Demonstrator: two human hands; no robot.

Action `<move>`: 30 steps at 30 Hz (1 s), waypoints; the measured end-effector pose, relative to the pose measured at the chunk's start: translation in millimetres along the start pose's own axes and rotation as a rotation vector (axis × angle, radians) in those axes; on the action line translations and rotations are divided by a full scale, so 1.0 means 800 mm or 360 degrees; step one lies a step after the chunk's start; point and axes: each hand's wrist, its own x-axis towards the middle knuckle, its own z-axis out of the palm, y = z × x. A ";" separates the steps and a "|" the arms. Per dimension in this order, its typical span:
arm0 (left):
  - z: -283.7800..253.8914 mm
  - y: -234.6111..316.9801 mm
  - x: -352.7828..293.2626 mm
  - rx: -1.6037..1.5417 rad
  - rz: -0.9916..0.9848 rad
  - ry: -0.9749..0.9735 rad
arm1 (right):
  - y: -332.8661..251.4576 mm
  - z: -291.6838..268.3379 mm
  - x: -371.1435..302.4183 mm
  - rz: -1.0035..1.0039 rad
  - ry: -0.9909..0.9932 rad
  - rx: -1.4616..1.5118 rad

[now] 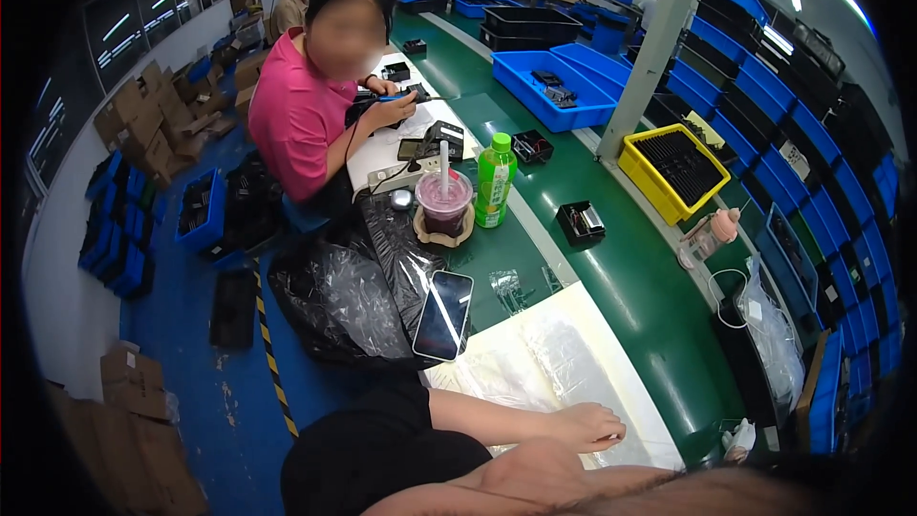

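Note:
My left hand (585,427) rests on a white sheet with clear plastic film (544,354) at the near end of the bench. Its fingers are loosely curled in, with nothing visible in them. The bare forearm comes from a black sleeve at the lower left. More bare skin and some dark hair fill the lower edge; my right hand does not show. A smartphone with a dark screen (444,315) lies beyond the left forearm, partly on a black plastic bag (334,296). Farther along stand a lidded cup of purple drink with a straw (444,205) and a green bottle (495,182).
A co-worker in a pink top (298,124) sits on the left, handling a small device. A power strip (396,175) lies beside the cup. Black open boxes (581,223), a blue bin (554,100) and a yellow crate (673,172) stand across the bench; blue bins line the right.

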 end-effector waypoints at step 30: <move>-0.057 0.002 0.009 -0.2178 -0.0851 0.0116 | -0.096 0.060 -0.526 -0.0924 -0.0386 0.1259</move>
